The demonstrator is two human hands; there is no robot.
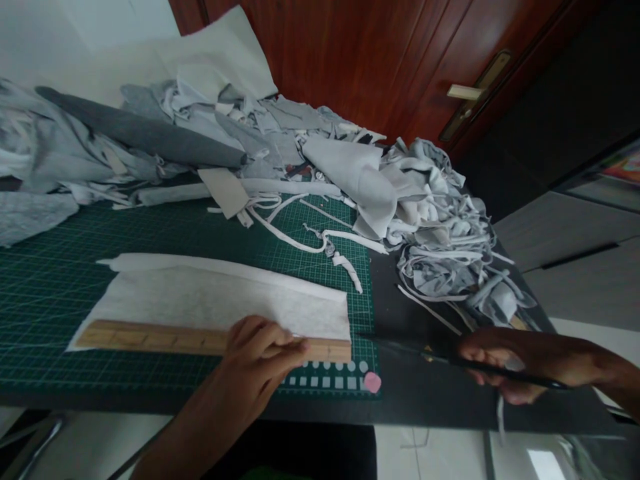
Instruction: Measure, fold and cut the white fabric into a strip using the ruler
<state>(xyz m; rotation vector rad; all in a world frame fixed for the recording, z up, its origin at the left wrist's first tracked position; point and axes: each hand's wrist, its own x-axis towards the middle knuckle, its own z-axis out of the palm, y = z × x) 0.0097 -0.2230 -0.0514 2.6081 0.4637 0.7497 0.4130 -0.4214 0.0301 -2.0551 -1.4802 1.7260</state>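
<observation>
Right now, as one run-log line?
left hand: on long wooden ruler | ruler: over white fabric | right hand: holding black scissors, right of fabric | green gridded mat: under fabric

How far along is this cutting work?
Some cutting looks done: narrow strips lie loose on the green mat. In hand: the left hand presses the wooden ruler on white fabric; the right hand holds scissors beyond its right end. Probably left: trimming this piece, though the ruler hides part.

Left hand [265, 353] low, fingers bent.
</observation>
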